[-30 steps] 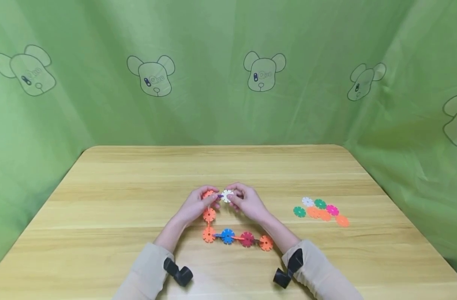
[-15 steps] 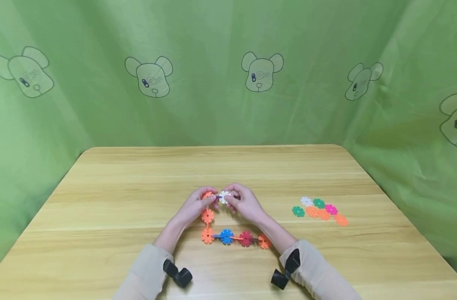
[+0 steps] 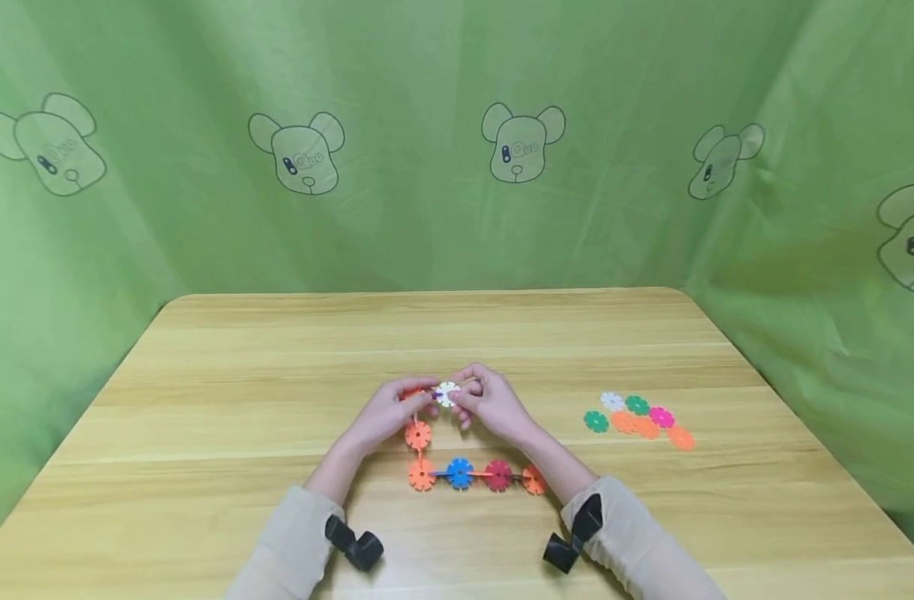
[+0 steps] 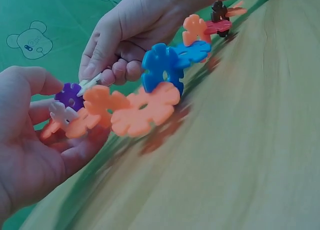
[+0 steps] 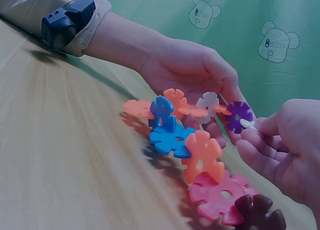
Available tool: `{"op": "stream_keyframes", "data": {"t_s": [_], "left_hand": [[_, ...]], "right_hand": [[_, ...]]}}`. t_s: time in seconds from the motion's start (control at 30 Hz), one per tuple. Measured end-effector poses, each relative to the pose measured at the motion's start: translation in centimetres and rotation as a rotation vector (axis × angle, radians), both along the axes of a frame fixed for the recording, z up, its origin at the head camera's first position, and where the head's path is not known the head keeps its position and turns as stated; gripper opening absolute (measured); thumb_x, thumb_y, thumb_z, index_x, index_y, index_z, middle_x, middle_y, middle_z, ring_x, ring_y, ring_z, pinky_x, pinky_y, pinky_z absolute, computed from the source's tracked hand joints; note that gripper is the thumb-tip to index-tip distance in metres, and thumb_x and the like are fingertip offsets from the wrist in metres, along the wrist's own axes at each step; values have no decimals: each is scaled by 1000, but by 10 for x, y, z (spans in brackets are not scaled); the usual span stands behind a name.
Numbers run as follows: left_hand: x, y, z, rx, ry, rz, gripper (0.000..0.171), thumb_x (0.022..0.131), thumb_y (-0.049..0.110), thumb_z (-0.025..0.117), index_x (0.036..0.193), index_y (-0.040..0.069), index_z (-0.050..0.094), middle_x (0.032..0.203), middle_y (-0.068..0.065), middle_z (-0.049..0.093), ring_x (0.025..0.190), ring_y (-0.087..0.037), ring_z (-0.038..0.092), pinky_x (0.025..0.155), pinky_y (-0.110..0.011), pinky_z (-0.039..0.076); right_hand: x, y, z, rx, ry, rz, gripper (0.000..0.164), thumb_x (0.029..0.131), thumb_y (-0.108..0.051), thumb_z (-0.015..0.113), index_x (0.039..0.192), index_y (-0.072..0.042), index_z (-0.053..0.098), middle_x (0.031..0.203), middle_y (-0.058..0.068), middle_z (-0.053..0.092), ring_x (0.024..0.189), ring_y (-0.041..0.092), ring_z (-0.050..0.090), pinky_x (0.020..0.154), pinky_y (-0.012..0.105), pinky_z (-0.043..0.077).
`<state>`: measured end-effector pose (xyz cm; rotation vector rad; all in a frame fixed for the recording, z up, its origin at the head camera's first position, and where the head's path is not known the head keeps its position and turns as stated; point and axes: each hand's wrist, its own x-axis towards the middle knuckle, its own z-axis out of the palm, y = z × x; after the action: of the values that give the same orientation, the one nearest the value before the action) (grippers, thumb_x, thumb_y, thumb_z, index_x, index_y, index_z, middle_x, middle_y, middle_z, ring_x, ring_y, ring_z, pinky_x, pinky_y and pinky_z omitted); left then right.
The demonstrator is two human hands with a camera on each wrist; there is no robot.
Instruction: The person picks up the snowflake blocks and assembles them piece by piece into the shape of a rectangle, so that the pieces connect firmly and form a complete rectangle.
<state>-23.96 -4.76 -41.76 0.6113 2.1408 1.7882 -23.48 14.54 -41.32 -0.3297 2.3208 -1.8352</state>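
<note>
One woodgrain table [image 3: 292, 350], bottom-frame; green cloth [image 3: 412, 233] up top. Left hand [image 3: 387, 412] gripped colorful disc chain [image 3: 460, 473], right hand [image 3: 497, 410] white disc [image 3: 446, 394].

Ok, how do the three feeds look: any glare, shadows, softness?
Head: bright, faint pale sheen on the near part of the table; left wrist: dimmer, cooler colours, wood grain soft, a reddish shadow below the foremost orange disc; right wrist: also dim, dark shadows under the linked disc chain.
</note>
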Motion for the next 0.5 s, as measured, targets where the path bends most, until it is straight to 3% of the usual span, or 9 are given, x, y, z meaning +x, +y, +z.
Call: {"op": "stream_keyframes", "data": {"t_s": [0.17, 0.27, 0.37, 0.5], "left_hand": [[13, 2, 18, -55, 48, 38, 41, 85, 6, 64, 124, -3, 55, 111, -19, 61, 93, -28, 60, 85, -36, 47], [17, 4, 24, -69, 54, 68, 43, 81, 1, 66, 122, -3, 56, 111, -20, 60, 88, -26, 60, 80, -37, 50], [15, 4, 21, -41, 30, 66, 46, 80, -3, 65, 124, -5, 54, 103, -20, 61, 81, -33, 62, 75, -40, 52], [6, 5, 5, -4, 4, 56, 46, 81, -3, 64, 125, -3, 53, 95, -16, 62, 79, -38, 62, 72, -41, 53]], "right_hand": [[2, -1, 0, 2, -9, 18, 20, 90, 0, 56, 106, 7, 47, 81, 26, 62, 65, 25, 60, 59, 32, 54], [2, -2, 0, -3, -18, 3, 16, 89, -1, 57, 101, 6, 48, 79, 23, 62, 63, 24, 61, 59, 32, 54], [2, -2, 0, -7, -19, 1, 14, 88, -1, 58, 98, 5, 49, 78, 22, 63, 61, 22, 61, 58, 33, 55], [2, 1, 1, -14, -31, 23, 15, 88, 0, 58, 98, 5, 49, 79, 22, 64, 61, 20, 61, 59, 33, 55]]}}
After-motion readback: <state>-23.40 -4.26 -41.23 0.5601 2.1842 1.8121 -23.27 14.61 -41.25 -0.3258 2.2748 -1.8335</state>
